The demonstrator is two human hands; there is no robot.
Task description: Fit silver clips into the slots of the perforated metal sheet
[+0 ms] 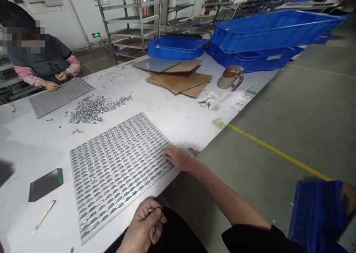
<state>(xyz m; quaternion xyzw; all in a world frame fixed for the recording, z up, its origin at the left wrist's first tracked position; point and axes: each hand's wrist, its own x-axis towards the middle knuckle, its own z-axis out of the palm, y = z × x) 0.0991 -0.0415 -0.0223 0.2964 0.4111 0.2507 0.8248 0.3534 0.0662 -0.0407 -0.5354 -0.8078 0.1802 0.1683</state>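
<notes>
A light-grey moulded tray (122,167) with rows of spindle-shaped hollows lies on the white table in front of me. Dark grey metal pieces of that same shape appear in many of the hollows. My right hand (179,158) is over the tray's right edge, fingers curled down and pressed together at the surface; anything between the fingertips is hidden. Just off the near edge, my left hand (147,223) is closed around a few small spindle-shaped metal pieces (151,210), which show between thumb and fingers. Beyond the tray spreads a loose heap of such pieces (90,110).
Left of the tray lie a dark flat plate (46,185) with a green edge and a white-handled tool (44,216). Across the table a person (44,60) works at another tray (61,97). Cardboard sheets (180,78), a mug (229,78), gloves (210,101) and blue crates (178,48) stand farther back.
</notes>
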